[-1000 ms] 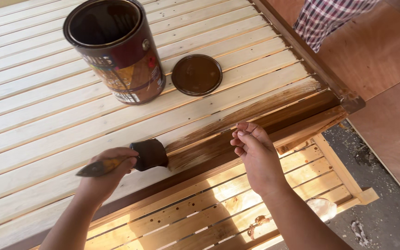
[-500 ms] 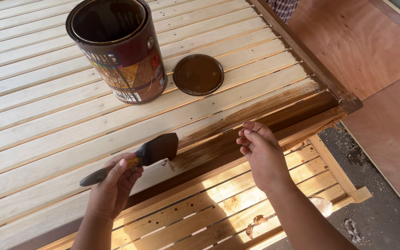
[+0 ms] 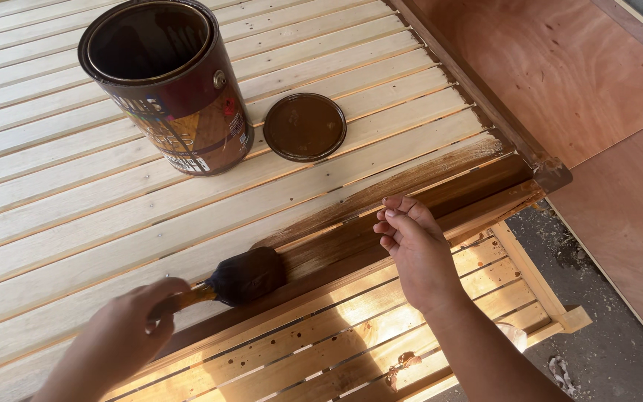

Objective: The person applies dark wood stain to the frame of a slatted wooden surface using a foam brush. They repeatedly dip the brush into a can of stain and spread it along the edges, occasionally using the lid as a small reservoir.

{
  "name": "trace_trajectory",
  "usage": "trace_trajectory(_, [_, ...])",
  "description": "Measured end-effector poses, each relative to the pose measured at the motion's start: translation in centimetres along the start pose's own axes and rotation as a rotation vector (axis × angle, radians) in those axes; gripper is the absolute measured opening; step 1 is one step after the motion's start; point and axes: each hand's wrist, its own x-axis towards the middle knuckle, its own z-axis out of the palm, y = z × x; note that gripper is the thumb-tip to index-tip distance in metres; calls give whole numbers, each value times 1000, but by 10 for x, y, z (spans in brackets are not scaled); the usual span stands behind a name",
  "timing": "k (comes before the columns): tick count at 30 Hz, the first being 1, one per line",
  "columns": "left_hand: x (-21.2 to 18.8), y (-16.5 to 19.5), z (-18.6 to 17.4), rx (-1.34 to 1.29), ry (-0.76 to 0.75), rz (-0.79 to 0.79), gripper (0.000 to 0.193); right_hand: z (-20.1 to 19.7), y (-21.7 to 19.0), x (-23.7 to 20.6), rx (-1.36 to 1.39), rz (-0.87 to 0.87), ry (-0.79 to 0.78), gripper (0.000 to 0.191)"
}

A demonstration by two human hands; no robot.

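Note:
My left hand (image 3: pixel 124 327) grips the handle of a stain-soaked brush (image 3: pixel 247 275), whose dark head rests on the near slat of a pale slatted wooden panel (image 3: pixel 76 216). A dark brown stained band (image 3: pixel 411 186) runs along that slat toward the right corner. My right hand (image 3: pixel 414 249) rests with curled fingers on the stained front edge, holding nothing. An open can of brown stain (image 3: pixel 169 89) stands upright on the panel, and its round lid (image 3: pixel 304 126) lies beside it.
A lower slatted shelf (image 3: pixel 351 327) with stain drips sits under the panel's front edge. Reddish plywood sheets (image 3: pixel 582 82) lie to the right. Grey ground with debris (image 3: pixel 619 357) shows at the bottom right.
The brush has moved right along the near slat and lies flatter on the wood. My right hand has stayed on the front edge. The checked cloth at the top right has left the view.

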Motion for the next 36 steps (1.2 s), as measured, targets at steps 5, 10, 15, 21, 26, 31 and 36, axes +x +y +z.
trace_trajectory(5, [-5,28,1,393,-41,78,55,-7,0,2,7,-2,5,18])
trace_trajectory(10, [7,38,0,307,-101,103,50,-13,0,3,11,10,29,20])
trace_trajectory(15, [39,89,12,64,-74,213,45,-23,-1,1,41,1,44,21])
trace_trajectory(21, [87,191,19,75,-113,283,36,-50,-13,-3,27,-7,113,22])
trace_trajectory(26, [107,266,24,60,-116,369,37,-81,-22,-1,32,-20,175,20])
trace_trajectory(31, [134,337,48,34,-133,387,37,-117,-31,3,40,-10,242,20])
trace_trajectory(36, [160,413,68,-24,-120,433,37,-151,-44,7,11,10,300,19])
